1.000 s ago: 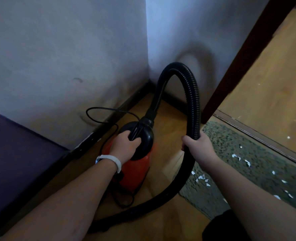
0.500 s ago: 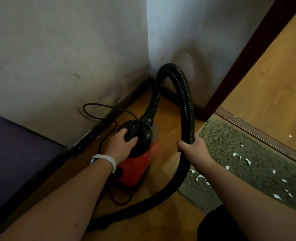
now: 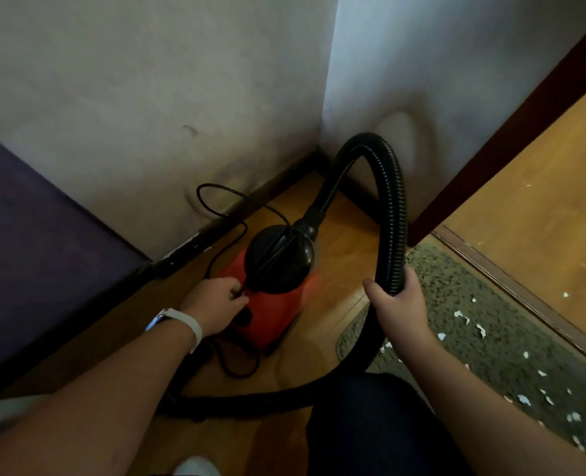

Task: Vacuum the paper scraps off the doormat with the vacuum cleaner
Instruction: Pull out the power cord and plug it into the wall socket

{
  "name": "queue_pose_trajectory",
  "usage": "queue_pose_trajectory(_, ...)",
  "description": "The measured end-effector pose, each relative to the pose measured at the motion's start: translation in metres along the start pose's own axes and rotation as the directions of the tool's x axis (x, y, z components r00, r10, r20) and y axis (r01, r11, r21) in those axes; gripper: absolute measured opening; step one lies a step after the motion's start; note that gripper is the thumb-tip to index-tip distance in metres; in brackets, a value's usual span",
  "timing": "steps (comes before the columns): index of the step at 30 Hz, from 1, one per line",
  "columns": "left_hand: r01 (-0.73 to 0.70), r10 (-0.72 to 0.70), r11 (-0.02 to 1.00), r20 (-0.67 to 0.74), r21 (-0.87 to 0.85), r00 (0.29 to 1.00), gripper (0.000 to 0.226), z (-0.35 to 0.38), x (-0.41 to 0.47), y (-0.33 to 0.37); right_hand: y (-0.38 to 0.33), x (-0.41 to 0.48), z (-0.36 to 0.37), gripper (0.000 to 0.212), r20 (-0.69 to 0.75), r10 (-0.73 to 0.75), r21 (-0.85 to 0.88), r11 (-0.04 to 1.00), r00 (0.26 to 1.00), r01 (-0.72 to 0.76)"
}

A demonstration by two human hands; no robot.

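A small red vacuum cleaner [image 3: 274, 314] with a black domed top stands on the wooden floor near the wall corner. Its black ribbed hose [image 3: 393, 207] arches up from the top and loops down past my knee. My right hand [image 3: 398, 300] is closed around the hose. My left hand [image 3: 216, 300], with a white wristband, rests against the red body's left side just below the black top, its fingertips pinched at the cord or a control there. A grey-green doormat [image 3: 484, 324] lies to the right, strewn with several white paper scraps [image 3: 480, 329].
Two white walls meet in a corner behind the vacuum, with dark skirting. The black power cord [image 3: 216, 201] loops along the left wall. A dark door frame [image 3: 511, 132] and a wooden threshold border the mat. A purple surface [image 3: 34, 242] fills the left.
My left hand has come off the black top handle and dropped to the red body's left side. The right hand still grips the hose, now slightly lower.
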State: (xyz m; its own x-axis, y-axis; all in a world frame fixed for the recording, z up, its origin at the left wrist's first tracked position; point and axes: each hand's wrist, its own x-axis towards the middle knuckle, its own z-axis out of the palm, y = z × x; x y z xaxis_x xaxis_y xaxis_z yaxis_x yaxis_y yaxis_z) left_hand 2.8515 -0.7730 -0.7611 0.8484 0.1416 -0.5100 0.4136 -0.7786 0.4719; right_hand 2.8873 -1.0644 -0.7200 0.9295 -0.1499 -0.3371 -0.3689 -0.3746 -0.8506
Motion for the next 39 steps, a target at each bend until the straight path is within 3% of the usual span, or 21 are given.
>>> queue_pose_trajectory(3, -0.076, 0.071, 0.995, -0.074, -0.061, 0.995, 0.036, -0.013, -0.017, -0.005, -0.008, -0.012, 0.006, 0.042, -0.189, -0.147, -0.006, 0.989, 0.971, 0.149)
queue_pose_trajectory(5, -0.133, 0.115, 0.983, -0.137, -0.128, 0.984, 0.034, -0.027, -0.029, -0.008, -0.019, -0.02, 0.01, 0.043, -0.31, -0.392, -0.101, 0.92, 0.866, 0.379)
queue_pose_trajectory(7, -0.173, 0.119, 0.961, -0.24, -0.217, 0.963, 0.034, -0.043, -0.043, -0.009, -0.036, -0.03, 0.018, 0.041, -0.301, -0.569, -0.14, 0.82, 0.765, 0.555)
queue_pose_trajectory(10, -0.198, 0.091, 0.949, -0.388, -0.246, 0.917, 0.026, -0.064, -0.062, -0.007, -0.061, -0.037, 0.04, 0.031, -0.043, -0.686, -0.133, 0.724, 0.726, 0.677)
queue_pose_trajectory(13, -0.21, 0.088, 0.948, -0.438, -0.238, 0.895, 0.022, -0.077, -0.08, -0.008, -0.074, -0.04, 0.073, 0.033, 0.354, -0.567, -0.214, 0.725, 0.744, 0.655)
queue_pose_trajectory(17, -0.214, 0.109, 0.946, -0.383, -0.243, 0.917, 0.022, -0.077, -0.106, -0.015, -0.09, -0.051, 0.114, 0.049, 0.508, -0.458, -0.19, 0.766, 0.729, 0.614)
queue_pose_trajectory(18, -0.207, 0.108, 0.949, -0.373, -0.237, 0.922, 0.021, -0.075, -0.112, -0.018, -0.093, -0.056, 0.122, 0.051, 0.525, -0.509, -0.2, 0.706, 0.683, 0.68)
queue_pose_trajectory(20, -0.204, 0.105, 0.95, -0.376, -0.234, 0.921, 0.02, -0.075, -0.125, -0.024, -0.095, -0.065, 0.139, 0.048, 0.621, -0.609, -0.219, 0.471, 0.494, 0.855)
queue_pose_trajectory(21, -0.197, 0.097, 0.953, -0.383, -0.231, 0.919, 0.021, -0.075, -0.132, -0.027, -0.094, -0.069, 0.148, 0.041, 0.685, -0.603, -0.205, 0.379, 0.408, 0.903)
queue_pose_trajectory(22, -0.176, 0.079, 0.959, -0.386, -0.223, 0.919, 0.022, -0.077, -0.139, -0.031, -0.096, -0.075, 0.154, 0.032, 0.745, -0.557, -0.179, 0.362, 0.366, 0.915)
queue_pose_trajectory(25, -0.072, -0.013, 0.975, -0.381, -0.21, 0.924, 0.023, -0.082, -0.162, -0.044, -0.1, -0.083, 0.164, 0.025, 0.79, -0.466, -0.143, 0.491, 0.398, 0.859)
queue_pose_trajectory(27, -0.02, -0.058, 0.978, -0.367, -0.205, 0.929, 0.028, -0.083, -0.176, -0.05, -0.103, -0.083, 0.167, 0.022, 0.752, -0.508, -0.171, 0.464, 0.42, 0.869)
queue_pose_trajectory(33, 0.085, -0.163, 0.971, -0.36, -0.223, 0.919, 0.048, -0.086, -0.2, -0.069, -0.109, -0.088, 0.169, 0.027, 0.781, -0.526, -0.212, 0.284, 0.336, 0.935)
queue_pose_trajectory(36, 0.15, -0.218, 0.971, -0.432, -0.186, 0.875, 0.047, -0.098, -0.21, -0.076, -0.108, -0.082, 0.17, 0.028, 0.775, -0.521, -0.249, 0.27, 0.359, 0.93)
queue_pose_trajectory(39, 0.205, -0.269, 0.963, -0.525, -0.178, 0.808, 0.048, -0.11, -0.218, -0.093, -0.105, -0.068, 0.168, 0.029, 0.75, -0.531, -0.24, 0.336, 0.394, 0.911)
